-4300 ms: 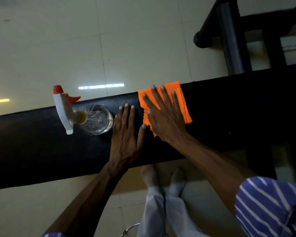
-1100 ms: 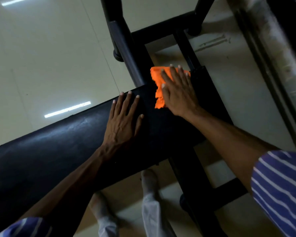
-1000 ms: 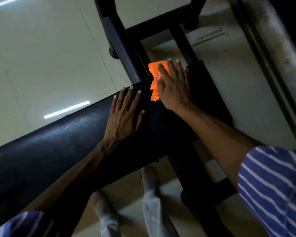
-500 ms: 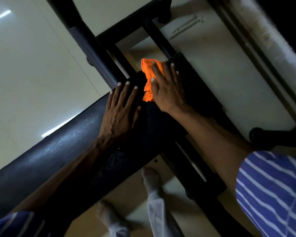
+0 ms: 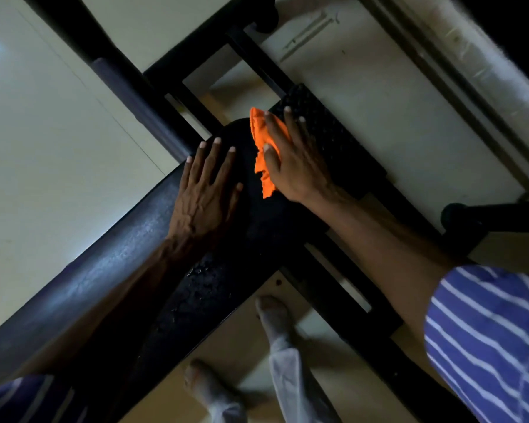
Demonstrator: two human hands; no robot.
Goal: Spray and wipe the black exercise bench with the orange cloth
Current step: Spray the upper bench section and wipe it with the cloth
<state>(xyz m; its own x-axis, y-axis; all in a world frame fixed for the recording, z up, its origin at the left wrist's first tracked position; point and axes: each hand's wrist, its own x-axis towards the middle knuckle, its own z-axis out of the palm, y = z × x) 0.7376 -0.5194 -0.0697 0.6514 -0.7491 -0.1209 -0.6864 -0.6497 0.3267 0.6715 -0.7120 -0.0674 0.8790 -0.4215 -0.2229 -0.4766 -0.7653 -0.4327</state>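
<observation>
The black exercise bench (image 5: 110,270) runs diagonally from lower left to upper right, its pad glistening with small droplets near the middle. At the bench's far end my right hand (image 5: 297,160) presses flat on the bunched orange cloth (image 5: 264,154), fingers straight, with most of the cloth hidden under the palm. My left hand (image 5: 205,190) rests flat on the pad just left of the cloth, fingers spread. The spray bottle is out of view.
Black steel frame bars (image 5: 129,83) cross behind and under the bench end. A textured black footplate (image 5: 327,132) lies just beyond the cloth. My feet (image 5: 272,312) stand on the pale tiled floor below the bench. A wall base runs along the upper right.
Over the last seconds my right hand slid the cloth along the pad to the bench's far end, the cloth bunching up. My left hand followed alongside. The spray bottle left the view.
</observation>
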